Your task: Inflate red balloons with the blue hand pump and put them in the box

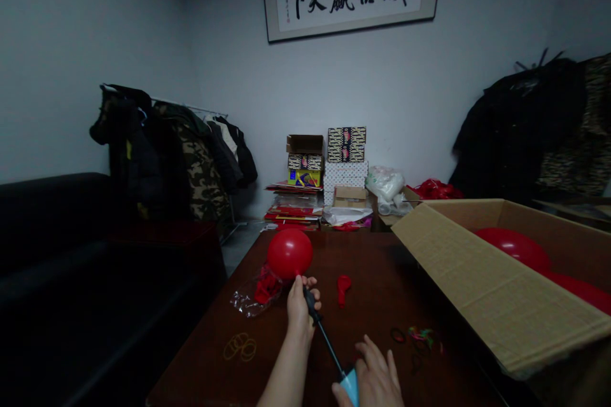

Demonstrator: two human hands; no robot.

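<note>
A red balloon (289,253), partly blown up, sits on the nozzle of a hand pump (324,337) with a black shaft and a light blue handle. My left hand (300,305) is closed round the pump's front end, just below the balloon's neck. My right hand (375,378) grips the blue handle at the bottom edge of the view, fingers wrapped over it. Both are above a dark wooden table (382,267).
A flat red balloon (343,286) and a clear bag of red balloons (260,292) lie on the table, with rubber bands (240,347) and coloured bands (420,334). An open cardboard box (482,280) at right holds inflated red balloons (515,247). A dark sofa stands left.
</note>
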